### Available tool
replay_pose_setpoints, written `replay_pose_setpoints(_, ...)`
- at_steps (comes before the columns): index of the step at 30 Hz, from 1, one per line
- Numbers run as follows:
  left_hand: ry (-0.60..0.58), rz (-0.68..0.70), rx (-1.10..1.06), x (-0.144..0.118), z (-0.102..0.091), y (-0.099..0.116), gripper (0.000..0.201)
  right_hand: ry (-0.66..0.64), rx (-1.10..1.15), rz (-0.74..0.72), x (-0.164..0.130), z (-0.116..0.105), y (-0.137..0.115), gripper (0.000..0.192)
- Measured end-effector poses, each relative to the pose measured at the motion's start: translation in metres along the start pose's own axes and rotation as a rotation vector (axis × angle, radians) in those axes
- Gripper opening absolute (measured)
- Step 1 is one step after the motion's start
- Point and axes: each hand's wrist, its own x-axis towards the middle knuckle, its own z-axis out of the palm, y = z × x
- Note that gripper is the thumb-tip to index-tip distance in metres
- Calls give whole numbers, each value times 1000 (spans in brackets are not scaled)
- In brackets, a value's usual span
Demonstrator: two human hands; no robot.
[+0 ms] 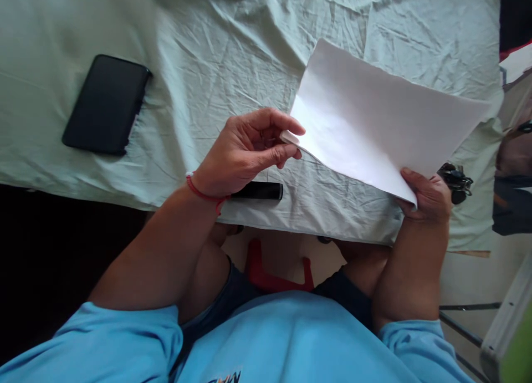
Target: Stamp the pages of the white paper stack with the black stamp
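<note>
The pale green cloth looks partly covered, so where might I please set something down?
Bare cloth lies between the black slab and the left hand, and beyond the paper. It is crowded around the right hand, paper and dark key-like bunch.

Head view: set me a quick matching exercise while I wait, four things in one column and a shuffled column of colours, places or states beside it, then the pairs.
Column one
1. paper
2. wristband
3. cloth
4. shirt

Column two
A. pale green, spread out and creased
B. blue, at the bottom of the view
C. white, held by the left hand and the right hand
D. red, around the left wrist

Pairs: 1-C, 2-D, 3-A, 4-B
</note>
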Motion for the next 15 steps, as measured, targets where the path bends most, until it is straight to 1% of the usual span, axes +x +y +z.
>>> replay_pose_setpoints(3,-11,-13,11,1,2,3,16,-12,0,-30,1,-2,2,40)
replay_pose_setpoints(5,-29,-67,74,2,1,4,18,2,-2,-29,1,-3,2,42)
replay_pose_setpoints(7,-65,-148,197,2,0,5,21,11,-12,-19,0,-4,1,43)
replay_pose_setpoints(10,-167,-242,416,1,-3,5,23,-11,-42,-5,-1,-7,0,40)
replay_pose_setpoints(12,-208,-257,562,-1,-3,6,21,-30,-59,-1,-1,-8,0,38)
replay_pose_setpoints(15,-250,-248,746,-2,-2,10,18,-31,-86,20,-1,-10,-1,41)
